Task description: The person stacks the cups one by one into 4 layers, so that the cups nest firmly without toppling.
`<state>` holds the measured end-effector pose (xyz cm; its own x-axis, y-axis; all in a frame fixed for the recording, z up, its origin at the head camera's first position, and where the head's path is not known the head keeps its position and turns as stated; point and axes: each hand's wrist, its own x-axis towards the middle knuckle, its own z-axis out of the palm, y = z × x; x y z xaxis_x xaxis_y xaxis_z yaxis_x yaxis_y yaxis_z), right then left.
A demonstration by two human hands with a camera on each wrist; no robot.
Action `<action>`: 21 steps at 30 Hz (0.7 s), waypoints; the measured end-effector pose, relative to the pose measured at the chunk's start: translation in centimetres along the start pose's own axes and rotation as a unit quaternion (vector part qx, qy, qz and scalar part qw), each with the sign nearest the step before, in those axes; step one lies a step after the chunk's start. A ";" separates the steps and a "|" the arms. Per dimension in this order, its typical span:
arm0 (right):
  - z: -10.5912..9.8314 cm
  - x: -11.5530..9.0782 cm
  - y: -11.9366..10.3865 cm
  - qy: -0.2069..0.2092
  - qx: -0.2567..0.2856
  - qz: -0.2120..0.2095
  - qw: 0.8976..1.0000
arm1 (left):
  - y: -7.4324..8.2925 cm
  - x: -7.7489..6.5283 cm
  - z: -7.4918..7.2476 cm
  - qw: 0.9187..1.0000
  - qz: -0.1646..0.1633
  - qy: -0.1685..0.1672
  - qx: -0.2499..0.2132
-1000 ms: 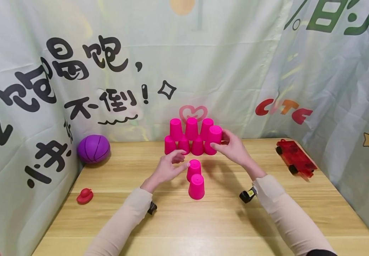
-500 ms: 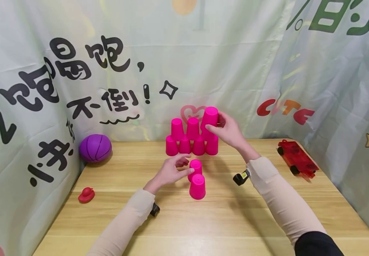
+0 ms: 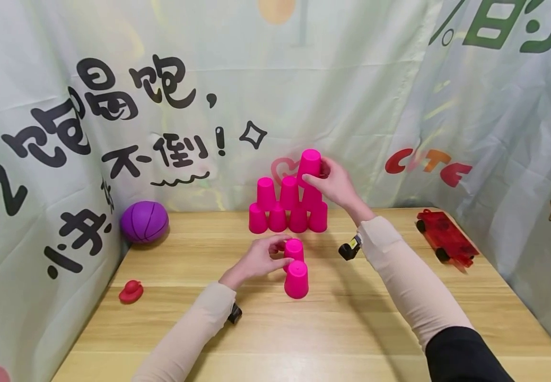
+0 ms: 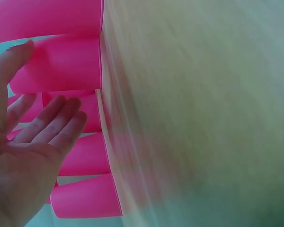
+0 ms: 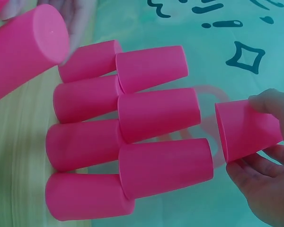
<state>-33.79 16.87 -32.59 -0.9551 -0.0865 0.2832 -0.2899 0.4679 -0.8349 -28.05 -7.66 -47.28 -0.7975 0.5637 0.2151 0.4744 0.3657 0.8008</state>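
My right hand [image 3: 336, 183] grips an upside-down pink plastic cup [image 3: 309, 163] between thumb and fingers. In the right wrist view this cup [image 5: 244, 130] hangs above the upper row, with a gap between its rim and the cups below. The pyramid has a bottom row of several inverted pink cups [image 3: 277, 218] and three [image 3: 289, 193] standing on them. In front of it, two more inverted cups stand on the table, a rear one [image 3: 294, 248] and a nearer one [image 3: 296, 280]. My left hand [image 3: 258, 258] surrounds the rear cup loosely, fingers extended in the left wrist view.
A purple ball [image 3: 144, 222] sits at the table's back left, with a small red hat-shaped toy [image 3: 131, 292] nearer on that side. A red toy car [image 3: 447, 237] stands at the right. A printed curtain [image 3: 351, 106] hangs close behind the pyramid.
My right hand has lifted the cup from beside the pyramid to above its upper row, moving slightly left. My left hand has moved right, its thumb and fingers now around the rear loose cup.
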 end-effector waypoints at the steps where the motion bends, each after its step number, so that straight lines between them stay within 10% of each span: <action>1: 0.0 0.2 0.1 0.000 -0.001 0.001 1.000 | 0.0 0.0 0.0 1.000 -0.001 -0.005 0.000; 21: 0.7 1.9 0.8 -0.012 -0.025 0.002 1.000 | -0.1 -0.2 -0.2 0.999 -0.035 -0.004 -0.014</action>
<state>-35.94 16.44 -33.10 -0.9576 -0.1059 0.2681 -0.2837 0.5108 -0.8116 -28.01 -7.88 -47.27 -0.8256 0.5428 0.1541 0.4066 0.3830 0.8295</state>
